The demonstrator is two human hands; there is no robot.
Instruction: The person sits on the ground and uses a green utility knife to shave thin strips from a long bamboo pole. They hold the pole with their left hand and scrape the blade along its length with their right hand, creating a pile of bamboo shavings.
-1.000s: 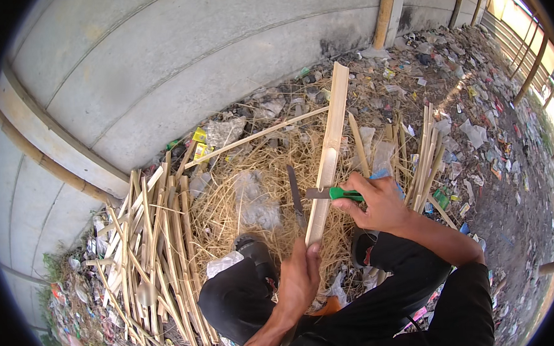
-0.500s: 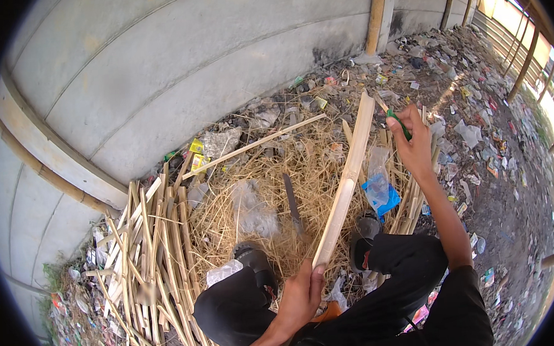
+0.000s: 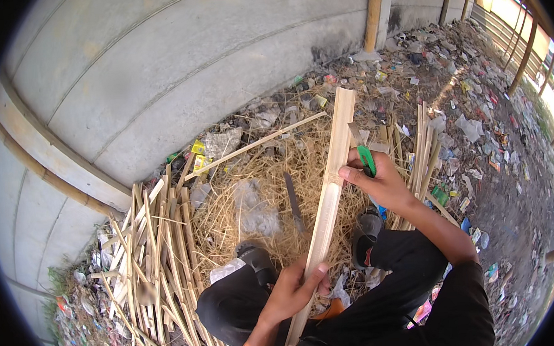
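While my left hand [image 3: 293,288] wraps the lower part of the bamboo strip [image 3: 340,131], which slants up over loose straw [image 3: 229,223], my right hand [image 3: 380,177] reaches forward, gripping the green-handled knife [image 3: 366,160], thumb at the strip's edge. Littered dirt ground [image 3: 514,215], concrete wall [image 3: 188,70] ahead, strip pile [image 3: 157,263] at left.

Smooth bamboo strip [image 3: 329,201], plastic handle [image 3: 366,159], matt concrete wall [image 3: 220,68]
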